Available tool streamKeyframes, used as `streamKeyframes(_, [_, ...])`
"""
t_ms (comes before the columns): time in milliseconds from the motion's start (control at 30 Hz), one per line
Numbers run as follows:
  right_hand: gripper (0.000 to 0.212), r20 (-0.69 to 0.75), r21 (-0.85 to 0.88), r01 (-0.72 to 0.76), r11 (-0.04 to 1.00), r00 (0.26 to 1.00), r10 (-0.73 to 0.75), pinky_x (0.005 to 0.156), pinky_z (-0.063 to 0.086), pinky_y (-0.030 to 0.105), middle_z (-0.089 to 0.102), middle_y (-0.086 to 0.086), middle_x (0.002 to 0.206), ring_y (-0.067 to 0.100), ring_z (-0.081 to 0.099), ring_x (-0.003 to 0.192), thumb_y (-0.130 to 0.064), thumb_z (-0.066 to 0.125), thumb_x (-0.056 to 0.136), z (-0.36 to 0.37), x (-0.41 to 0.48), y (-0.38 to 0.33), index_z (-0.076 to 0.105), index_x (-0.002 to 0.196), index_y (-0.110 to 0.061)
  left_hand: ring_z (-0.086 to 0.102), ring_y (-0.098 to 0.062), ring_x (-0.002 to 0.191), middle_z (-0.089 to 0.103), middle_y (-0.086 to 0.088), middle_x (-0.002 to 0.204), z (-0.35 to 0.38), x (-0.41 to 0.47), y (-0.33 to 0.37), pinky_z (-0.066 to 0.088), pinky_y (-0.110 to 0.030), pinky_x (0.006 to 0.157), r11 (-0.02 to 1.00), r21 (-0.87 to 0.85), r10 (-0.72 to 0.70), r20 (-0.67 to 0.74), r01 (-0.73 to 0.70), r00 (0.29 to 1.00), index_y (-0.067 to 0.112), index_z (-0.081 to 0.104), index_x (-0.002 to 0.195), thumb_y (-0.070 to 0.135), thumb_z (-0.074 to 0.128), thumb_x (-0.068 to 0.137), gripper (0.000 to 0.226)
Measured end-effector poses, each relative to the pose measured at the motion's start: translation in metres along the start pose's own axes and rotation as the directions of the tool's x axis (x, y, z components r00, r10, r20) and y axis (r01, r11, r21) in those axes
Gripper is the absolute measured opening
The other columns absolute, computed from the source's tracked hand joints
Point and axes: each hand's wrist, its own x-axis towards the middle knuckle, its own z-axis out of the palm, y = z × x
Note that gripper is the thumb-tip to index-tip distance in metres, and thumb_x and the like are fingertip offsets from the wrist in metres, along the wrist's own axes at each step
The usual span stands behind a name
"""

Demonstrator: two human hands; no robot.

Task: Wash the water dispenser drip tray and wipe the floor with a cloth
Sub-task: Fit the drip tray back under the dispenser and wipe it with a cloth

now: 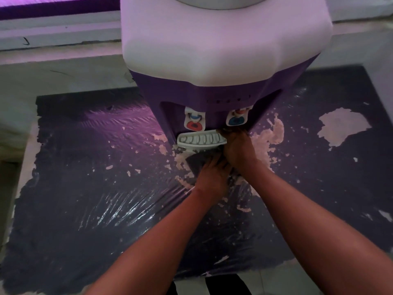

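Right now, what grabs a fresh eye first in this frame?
The purple-and-white water dispenser fills the top centre, with its white slotted drip tray at the base. Below it, the left hand presses a dark cloth on the peeling dark floor; the right hand reaches the tray's right end.

Dispenser [212, 71] blocks ahead; floor [85, 167] open left.

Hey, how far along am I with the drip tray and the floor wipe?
The drip tray sits in the water dispenser; whether it has been washed can't be told. In hand: the left hand presses a dark cloth on the floor below the tray, the right hand beside it. Wet streaks show; the floor wipe remains.
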Motion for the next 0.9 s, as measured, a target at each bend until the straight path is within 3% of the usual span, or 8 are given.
streamKeyframes(167, [0.047,0.093,0.007,0.004,1.000,0.996,-0.004,0.116,0.031,0.035,0.046,0.009,0.150,0.031,0.039,0.139,-0.012,0.054,0.094,-0.012,-0.003,-0.001,0.054,0.140,-0.018,0.065,-0.039,0.103,0.071,-0.021,0.104,-0.008,0.008,0.011,0.054,-0.045,0.090,0.989,-0.137,-0.058,-0.058,0.049,0.997,0.002,0.072,0.101,0.029,0.037,0.078,0.050])
streamKeyframes(300, [0.053,0.122,0.025,-0.044,0.999,0.992,0.041,0.113,0.032,0.033,0.046,0.012,0.149,0.030,0.040,0.138,-0.011,0.056,0.089,-0.022,-0.008,-0.006,0.052,0.141,-0.014,0.064,-0.036,0.093,0.072,-0.019,0.094,-0.016,0.005,0.011,0.053,-0.040,0.086,0.959,-0.282,-0.084,-0.140,0.041,0.987,0.003,0.073,0.090,0.022,0.045,0.075,0.037])
streamKeyframes(467, [0.056,-0.041,0.177,-0.025,0.984,0.999,0.033,0.106,0.039,0.034,0.054,0.017,0.138,0.032,0.045,0.129,-0.007,0.054,0.083,-0.015,-0.021,-0.008,0.052,0.139,-0.009,0.057,-0.030,0.094,0.065,-0.012,0.095,-0.027,-0.003,-0.001,0.046,-0.042,0.082,0.962,-0.273,-0.075,-0.336,-0.021,0.939,0.004,0.072,0.083,0.009,0.061,0.070,0.017])
streamKeyframes(567, [0.050,-0.159,0.105,0.015,0.994,0.987,0.002,0.110,0.036,0.039,0.047,0.013,0.143,0.032,0.039,0.133,-0.016,0.052,0.088,-0.003,-0.038,-0.002,0.052,0.138,-0.011,0.052,-0.031,0.112,0.059,-0.014,0.119,-0.036,-0.011,-0.020,0.043,-0.045,0.099,0.983,-0.175,-0.124,-0.356,0.064,0.926,0.005,0.066,0.105,0.009,0.059,0.072,0.033])
streamKeyframes(633, [0.039,-0.188,0.040,0.070,0.997,0.980,-0.061,0.107,0.041,0.042,0.051,0.011,0.137,0.030,0.043,0.126,-0.024,0.053,0.090,0.005,-0.052,-0.001,0.059,0.127,-0.015,0.037,-0.032,0.137,0.046,-0.014,0.145,-0.039,-0.012,-0.037,0.027,-0.044,0.117,0.996,-0.048,-0.092,-0.278,0.081,0.956,0.006,0.054,0.132,0.014,0.054,0.079,0.053])
streamKeyframes(700, [0.031,-0.179,0.006,0.186,0.983,0.967,-0.182,0.101,0.043,0.043,0.058,0.006,0.126,0.027,0.050,0.118,-0.029,0.055,0.090,0.016,-0.067,-0.003,0.066,0.117,-0.018,0.021,-0.030,0.148,0.031,-0.011,0.157,-0.037,-0.011,-0.053,0.018,-0.047,0.120,0.996,0.070,-0.037,-0.142,0.047,0.989,0.013,0.038,0.148,0.023,0.045,0.088,0.061])
streamKeyframes(800, [0.040,-0.096,-0.009,0.210,0.978,0.973,-0.209,0.106,0.039,0.045,0.056,0.005,0.134,0.029,0.046,0.126,-0.037,0.057,0.088,0.035,-0.085,-0.004,0.063,0.126,-0.026,0.009,-0.026,0.151,0.022,-0.008,0.161,-0.035,-0.011,-0.065,0.012,-0.049,0.121,0.983,0.171,-0.068,0.009,0.065,0.998,0.023,0.024,0.154,0.035,0.026,0.093,0.062])
streamKeyframes(900, [0.051,-0.002,-0.106,0.160,0.981,0.987,-0.161,0.111,0.033,0.050,0.046,0.006,0.148,0.033,0.036,0.139,-0.049,0.052,0.089,0.044,-0.087,0.005,0.055,0.136,-0.031,0.010,-0.023,0.151,0.024,-0.004,0.161,-0.038,-0.012,-0.059,0.010,-0.047,0.122,0.984,0.131,-0.118,-0.016,0.119,0.993,0.026,0.028,0.153,0.037,0.018,0.094,0.061])
